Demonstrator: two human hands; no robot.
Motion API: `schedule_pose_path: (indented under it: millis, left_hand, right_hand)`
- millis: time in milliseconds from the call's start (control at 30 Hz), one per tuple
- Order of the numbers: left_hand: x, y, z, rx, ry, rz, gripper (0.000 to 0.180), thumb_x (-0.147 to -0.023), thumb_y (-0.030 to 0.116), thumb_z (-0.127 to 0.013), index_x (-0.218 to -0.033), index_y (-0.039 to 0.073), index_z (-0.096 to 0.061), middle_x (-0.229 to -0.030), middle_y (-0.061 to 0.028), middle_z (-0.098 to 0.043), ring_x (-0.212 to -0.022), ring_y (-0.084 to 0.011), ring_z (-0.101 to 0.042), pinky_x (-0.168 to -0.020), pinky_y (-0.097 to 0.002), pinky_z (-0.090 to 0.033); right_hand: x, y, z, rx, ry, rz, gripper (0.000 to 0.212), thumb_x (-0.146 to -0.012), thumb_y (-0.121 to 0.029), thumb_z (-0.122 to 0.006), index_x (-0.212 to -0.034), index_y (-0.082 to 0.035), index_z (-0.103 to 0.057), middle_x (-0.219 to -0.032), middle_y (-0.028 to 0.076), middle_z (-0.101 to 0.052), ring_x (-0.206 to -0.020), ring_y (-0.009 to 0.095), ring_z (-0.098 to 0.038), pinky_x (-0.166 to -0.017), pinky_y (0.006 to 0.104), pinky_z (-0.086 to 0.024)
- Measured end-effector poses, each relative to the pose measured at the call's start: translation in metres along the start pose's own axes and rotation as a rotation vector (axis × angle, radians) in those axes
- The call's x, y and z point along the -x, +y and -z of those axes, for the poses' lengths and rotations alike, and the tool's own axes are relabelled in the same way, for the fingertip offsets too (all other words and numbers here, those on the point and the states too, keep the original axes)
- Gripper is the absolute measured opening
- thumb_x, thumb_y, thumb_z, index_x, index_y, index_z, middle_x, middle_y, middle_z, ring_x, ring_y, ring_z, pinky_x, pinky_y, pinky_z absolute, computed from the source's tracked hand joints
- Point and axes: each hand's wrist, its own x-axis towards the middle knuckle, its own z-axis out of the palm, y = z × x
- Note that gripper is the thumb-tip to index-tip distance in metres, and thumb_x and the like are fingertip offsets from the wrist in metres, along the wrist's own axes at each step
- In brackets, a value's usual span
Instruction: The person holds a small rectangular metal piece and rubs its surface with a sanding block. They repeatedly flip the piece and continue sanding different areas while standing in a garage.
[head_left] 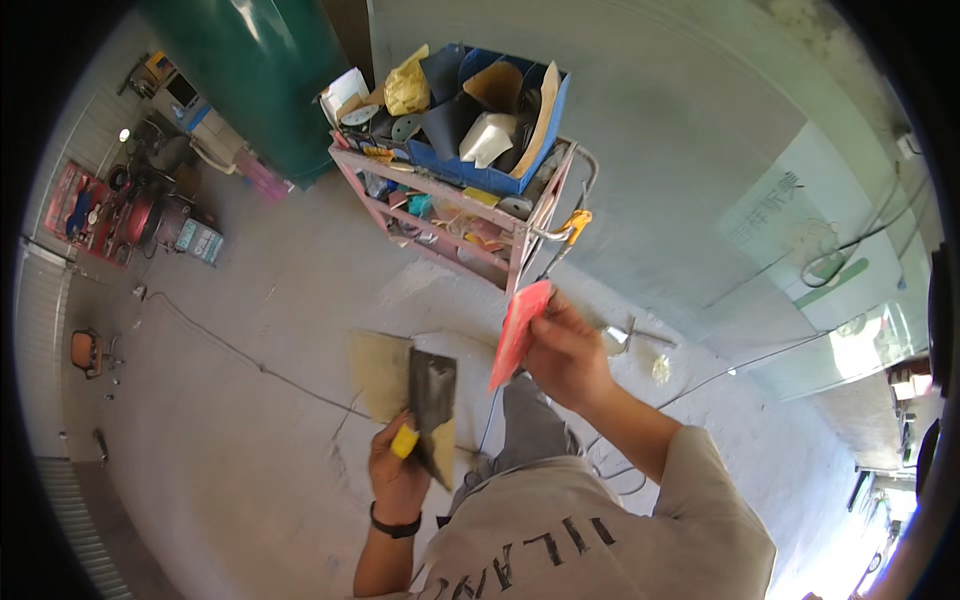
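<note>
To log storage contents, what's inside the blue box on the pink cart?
Dark curved sheets, a brown sheet and a whitish piece show inside the blue box; its bottom is hidden beneath them.

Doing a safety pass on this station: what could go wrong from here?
1. Trip: a dark cable lies across the floor, so a step could catch it.
2. Drop: the left hand grips several flat pieces while the right hand holds a red piece; one might slip.
3. Spill: the blue box on the pink cart is heaped high; a bump could shed items.
</note>
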Motion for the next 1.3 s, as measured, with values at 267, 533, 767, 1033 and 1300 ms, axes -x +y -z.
schedule_pose_path:
  millis: [267,533,767,1033,1300]
  left_hand:
    - [-0.096,-0.008,-0.076,-0.002,0.117,-0.038,0.029,-0.099,0.01,-0.061,-0.125,-0.003,-0.066,-0.123,-0.0117,-0.068,-0.112,-0.0201,-0.065,-0.102,-0.0343,-0.049]
    - [-0.136,-0.007,-0.091,-0.007,0.263,-0.022,0.03,-0.1,0.009,-0.06,-0.126,-0.004,-0.066,-0.123,-0.0121,-0.069,-0.112,-0.0209,-0.064,-0.103,-0.0346,-0.048]
    - [-0.128,-0.013,-0.084,-0.015,0.369,-0.08,0.029,-0.097,0.003,-0.063,-0.124,-0.004,-0.067,-0.115,-0.0087,-0.072,-0.105,-0.0145,-0.065,-0.099,-0.0302,-0.047]
    - [-0.098,-0.015,-0.076,0.013,0.456,-0.204,0.027,-0.096,0.004,-0.068,-0.122,-0.002,-0.07,-0.109,-0.0044,-0.073,-0.095,-0.0085,-0.063,-0.092,-0.0261,-0.047]
    - [-0.016,-0.008,-0.052,0.056,0.465,-0.28,0.026,-0.099,0.007,-0.064,-0.123,-0.001,-0.069,-0.108,-0.0037,-0.072,-0.096,-0.0087,-0.063,-0.091,-0.0261,-0.049]
  right_hand:
    - [-0.072,0.003,0.057,0.575,-0.112,-0.138,0.035,-0.091,-0.005,-0.066,-0.123,-0.005,-0.05,-0.11,0.006,-0.053,-0.104,0.017,-0.054,-0.093,0.0322,-0.046]
    - [-0.243,-0.016,0.237,1.701,0.276,0.256,0.023,-0.086,-0.01,-0.069,-0.108,-0.003,-0.069,-0.101,0.019,-0.07,-0.095,0.04,-0.068,-0.08,0.0455,-0.055]
    - [-0.288,0.021,0.284,2.016,0.062,0.028,0.033,-0.089,-0.014,-0.064,-0.121,-0.011,-0.069,-0.113,0.017,-0.068,-0.105,0.038,-0.065,-0.093,0.0473,-0.052]
    - [-0.189,0.048,0.087,0.2,-0.236,-0.796,0.032,-0.1,-0.014,-0.061,-0.129,0.002,-0.064,-0.123,0.008,-0.069,-0.112,0.015,-0.064,-0.095,0.0341,-0.053]
    - [-0.17,0.09,-0.007,0.097,-0.191,-0.846,0.019,-0.101,-0.019,-0.06,-0.114,-0.006,-0.063,-0.099,0.001,-0.067,-0.091,0.014,-0.065,-0.078,0.0306,-0.054]
